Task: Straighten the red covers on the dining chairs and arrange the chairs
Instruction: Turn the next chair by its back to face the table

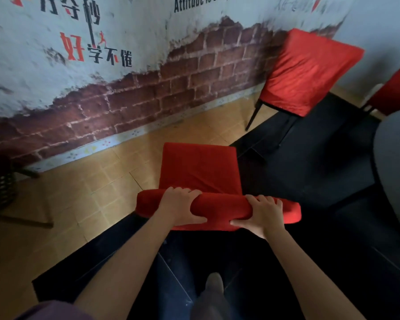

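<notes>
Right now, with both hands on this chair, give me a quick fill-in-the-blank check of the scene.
1. Both hands grip the near chair's ____.
2. The left hand and right hand hold it by its ____ edge.
3. The far chair stands against the ____.
4. All the chair covers are ____.

Missing words: backrest; top; wall; red

We stand in what looks like a canteen or school dining room. Red-covered chairs [307, 70] ring a table [395, 162], and a slogan mural [97, 42] over printed brick fills the wall.
</notes>
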`<state>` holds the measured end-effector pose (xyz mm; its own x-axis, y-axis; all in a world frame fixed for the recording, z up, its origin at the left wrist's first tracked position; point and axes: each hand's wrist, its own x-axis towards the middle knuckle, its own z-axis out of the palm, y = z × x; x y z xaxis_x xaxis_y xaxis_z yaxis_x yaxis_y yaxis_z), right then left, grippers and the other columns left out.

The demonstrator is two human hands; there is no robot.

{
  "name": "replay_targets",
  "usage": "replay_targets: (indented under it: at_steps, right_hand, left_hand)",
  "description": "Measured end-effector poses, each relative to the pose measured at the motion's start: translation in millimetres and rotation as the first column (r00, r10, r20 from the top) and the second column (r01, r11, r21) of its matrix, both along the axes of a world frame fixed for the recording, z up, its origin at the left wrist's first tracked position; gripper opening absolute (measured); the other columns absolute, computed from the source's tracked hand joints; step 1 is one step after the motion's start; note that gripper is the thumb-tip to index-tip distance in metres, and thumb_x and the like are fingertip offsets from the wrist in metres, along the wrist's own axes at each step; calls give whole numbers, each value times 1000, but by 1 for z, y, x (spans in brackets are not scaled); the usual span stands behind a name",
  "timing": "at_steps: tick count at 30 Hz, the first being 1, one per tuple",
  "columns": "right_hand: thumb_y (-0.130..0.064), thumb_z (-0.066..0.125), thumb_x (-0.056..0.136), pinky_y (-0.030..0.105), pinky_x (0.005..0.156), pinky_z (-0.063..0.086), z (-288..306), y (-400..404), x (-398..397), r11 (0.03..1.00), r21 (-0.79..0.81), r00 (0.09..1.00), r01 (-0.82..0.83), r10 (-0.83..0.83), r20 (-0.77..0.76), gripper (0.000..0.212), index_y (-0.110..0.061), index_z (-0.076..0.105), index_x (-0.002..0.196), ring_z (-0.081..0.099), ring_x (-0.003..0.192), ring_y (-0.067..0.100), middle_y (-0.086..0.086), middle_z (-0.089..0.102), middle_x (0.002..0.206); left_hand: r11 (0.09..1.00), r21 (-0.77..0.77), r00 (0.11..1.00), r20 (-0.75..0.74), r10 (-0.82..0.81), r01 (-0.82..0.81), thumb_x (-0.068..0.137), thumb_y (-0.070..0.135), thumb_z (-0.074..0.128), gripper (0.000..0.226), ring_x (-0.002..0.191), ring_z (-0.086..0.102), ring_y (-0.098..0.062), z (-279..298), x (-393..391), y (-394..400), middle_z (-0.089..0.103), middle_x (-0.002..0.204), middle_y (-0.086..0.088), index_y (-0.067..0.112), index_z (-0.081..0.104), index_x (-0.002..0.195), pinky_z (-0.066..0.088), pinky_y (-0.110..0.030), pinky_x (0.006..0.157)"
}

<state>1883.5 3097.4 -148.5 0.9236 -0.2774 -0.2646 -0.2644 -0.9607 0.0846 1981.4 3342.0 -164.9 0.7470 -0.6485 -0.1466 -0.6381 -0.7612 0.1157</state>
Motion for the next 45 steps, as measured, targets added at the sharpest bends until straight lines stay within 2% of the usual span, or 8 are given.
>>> replay_targets:
  at_steps: [6,13,22,27,30,34,41,45]
  right_hand:
    - [-100,14,45,44,96,32,-6,64,-72,975,-52,975,217,-213,66,111,-34,50,126,52,110,27,-1,60,115]
    - [-100,14,42,44,93,30,-13,108,-101,918,-70,918,390,-382,102,108,-32,54,117,51,108,29,1,60,111]
    - [-99,20,45,43,91,37,-17,90,-68,933,-81,930,350,-336,150,107,-28,59,114,58,100,29,2,64,106]
    - [-99,19,44,40,99,36,-18,66,-33,929,-62,925,364,-353,142,110,-33,53,124,59,108,24,-4,63,118]
    - [-99,20,44,40,101,35,-17,51,-14,927,-45,923,373,-366,119,111,-32,52,127,58,109,21,-5,63,117]
    - [-99,20,43,37,96,38,-16,33,23,915,-56,910,400,-389,144,107,-32,56,117,61,100,19,-8,66,105]
    - [-100,21,41,39,94,41,-17,19,82,886,-51,875,460,-443,193,108,-27,60,110,63,95,20,-6,67,98]
    - [-98,27,42,38,88,44,-18,26,94,863,-28,846,504,-487,220,98,-23,61,95,64,82,21,-3,66,83]
  left_hand:
    - [973,27,974,3,-229,228,63,86,44,95,107,57,-20,4,-9,25,60,121,2,26,43,137,42,-39,95]
    - [893,62,889,86,-450,446,63,87,42,94,95,60,-18,2,3,34,63,108,2,21,50,129,46,-34,88]
    - [870,90,864,107,-492,485,61,89,42,98,95,61,-19,-1,43,15,64,110,2,20,49,131,47,-34,87]
    - [861,84,852,126,-509,502,56,91,33,101,91,62,-20,-2,79,-10,65,104,3,20,53,126,48,-35,84]
    - [840,87,828,141,-543,536,59,91,36,97,87,63,-20,0,100,-27,66,101,2,19,54,122,50,-36,81]
    - [827,118,817,129,-562,550,62,90,38,97,90,63,-21,3,139,-50,66,104,1,19,52,127,50,-37,83]
    - [817,71,813,83,-576,572,60,90,38,101,95,62,-19,3,205,-78,65,110,4,21,49,132,48,-34,87]
    - [809,84,803,95,-588,582,57,92,37,100,92,63,-19,2,221,-79,65,107,4,23,51,128,48,-33,82]
